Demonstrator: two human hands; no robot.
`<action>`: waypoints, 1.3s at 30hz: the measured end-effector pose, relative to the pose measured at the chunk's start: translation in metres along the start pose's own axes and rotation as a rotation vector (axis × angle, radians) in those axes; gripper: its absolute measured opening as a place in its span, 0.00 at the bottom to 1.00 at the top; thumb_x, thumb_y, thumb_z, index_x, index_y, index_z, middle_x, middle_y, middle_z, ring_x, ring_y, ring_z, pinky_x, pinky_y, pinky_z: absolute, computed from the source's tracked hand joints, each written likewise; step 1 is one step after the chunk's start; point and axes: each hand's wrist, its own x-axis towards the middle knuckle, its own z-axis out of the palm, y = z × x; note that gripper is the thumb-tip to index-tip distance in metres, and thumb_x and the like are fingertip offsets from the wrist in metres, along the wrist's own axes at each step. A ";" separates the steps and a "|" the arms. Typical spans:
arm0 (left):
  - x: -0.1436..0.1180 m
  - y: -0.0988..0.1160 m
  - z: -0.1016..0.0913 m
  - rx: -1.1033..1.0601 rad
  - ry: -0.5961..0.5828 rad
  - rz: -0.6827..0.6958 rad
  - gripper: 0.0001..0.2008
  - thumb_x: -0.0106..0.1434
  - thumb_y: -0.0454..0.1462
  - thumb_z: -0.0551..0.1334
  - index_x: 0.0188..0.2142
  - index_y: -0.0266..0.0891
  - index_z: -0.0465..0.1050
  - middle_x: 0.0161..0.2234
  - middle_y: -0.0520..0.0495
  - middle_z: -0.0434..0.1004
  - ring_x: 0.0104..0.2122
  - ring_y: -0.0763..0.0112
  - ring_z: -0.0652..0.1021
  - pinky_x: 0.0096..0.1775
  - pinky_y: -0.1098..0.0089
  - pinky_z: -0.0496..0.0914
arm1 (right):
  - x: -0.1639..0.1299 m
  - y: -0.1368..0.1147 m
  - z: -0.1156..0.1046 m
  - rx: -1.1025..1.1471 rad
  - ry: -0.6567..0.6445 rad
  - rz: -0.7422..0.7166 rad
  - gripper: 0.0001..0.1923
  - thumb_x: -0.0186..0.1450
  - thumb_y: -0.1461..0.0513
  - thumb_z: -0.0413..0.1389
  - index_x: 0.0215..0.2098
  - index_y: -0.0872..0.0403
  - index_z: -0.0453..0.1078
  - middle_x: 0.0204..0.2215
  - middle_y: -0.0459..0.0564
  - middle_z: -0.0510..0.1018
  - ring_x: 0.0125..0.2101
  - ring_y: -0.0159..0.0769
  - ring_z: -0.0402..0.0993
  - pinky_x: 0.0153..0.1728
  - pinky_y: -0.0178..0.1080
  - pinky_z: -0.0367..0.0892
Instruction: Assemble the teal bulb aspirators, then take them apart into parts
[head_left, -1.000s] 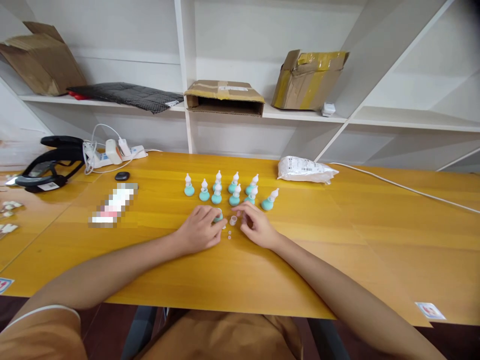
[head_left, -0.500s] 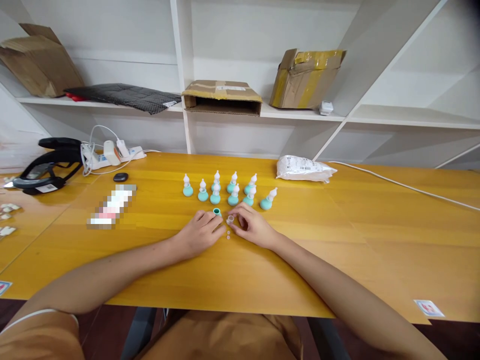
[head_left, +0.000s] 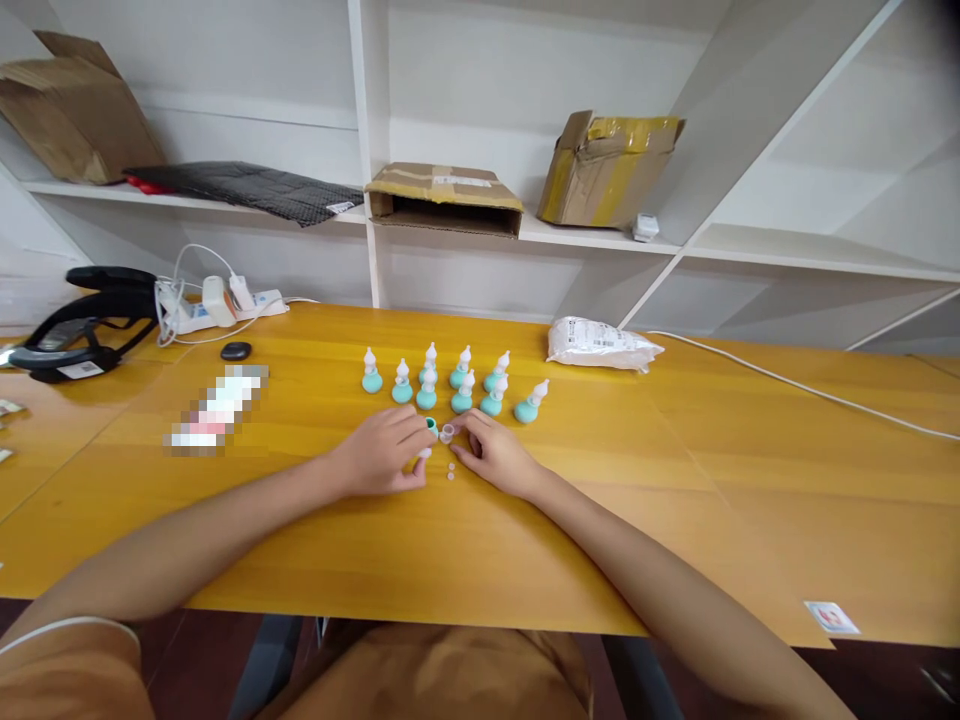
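My left hand [head_left: 386, 450] is curled, with a small whitish-pink piece [head_left: 425, 453] showing between its fingers and thumb. An open teal bulb [head_left: 431, 425] stands just beyond those fingertips, partly covered by them. My right hand [head_left: 491, 452] pinches a small clear plastic cup [head_left: 448, 433] close beside the bulb. On the table between my hands lie two tiny pale discs [head_left: 451, 471]. Behind them stand several teal squeeze bulbs with clear middles and pale pink pointed tips, the rightmost bulb [head_left: 531, 405] a little apart from the others.
A white plastic package [head_left: 604, 344] lies at the back right, with a white cable [head_left: 780, 378] running past it. A blurred flat item [head_left: 217, 412], a black mouse-like object [head_left: 236, 351], a power strip [head_left: 262, 304] and a black headset [head_left: 97, 325] are at the left. Cardboard boxes [head_left: 442, 195] sit on the shelf.
My right hand has brought the clear cup left, nearer the teal bulb. My left hand has turned, and a whitish-pink piece now shows in its fingers. The view has shifted slightly.
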 end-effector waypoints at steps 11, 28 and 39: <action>-0.015 -0.055 -0.004 -0.357 -0.289 -0.246 0.10 0.61 0.29 0.62 0.41 0.42 0.71 0.37 0.50 0.74 0.34 0.67 0.73 0.38 0.67 0.68 | 0.007 0.000 0.008 0.006 0.030 0.028 0.05 0.75 0.63 0.65 0.49 0.49 0.76 0.46 0.49 0.79 0.30 0.32 0.70 0.36 0.39 0.70; -0.019 -0.058 0.012 -0.579 -0.301 -0.538 0.07 0.62 0.34 0.66 0.40 0.40 0.77 0.36 0.50 0.78 0.35 0.68 0.77 0.39 0.68 0.72 | 0.007 0.000 0.005 0.059 0.017 0.000 0.08 0.74 0.61 0.65 0.51 0.48 0.77 0.48 0.50 0.79 0.28 0.31 0.70 0.36 0.40 0.71; -0.010 -0.044 -0.005 -0.658 -0.449 -0.487 0.05 0.65 0.35 0.69 0.40 0.40 0.83 0.40 0.47 0.78 0.35 0.69 0.80 0.40 0.69 0.75 | 0.005 -0.001 0.004 0.110 -0.014 -0.032 0.09 0.72 0.65 0.63 0.50 0.49 0.79 0.45 0.48 0.79 0.27 0.30 0.69 0.34 0.38 0.70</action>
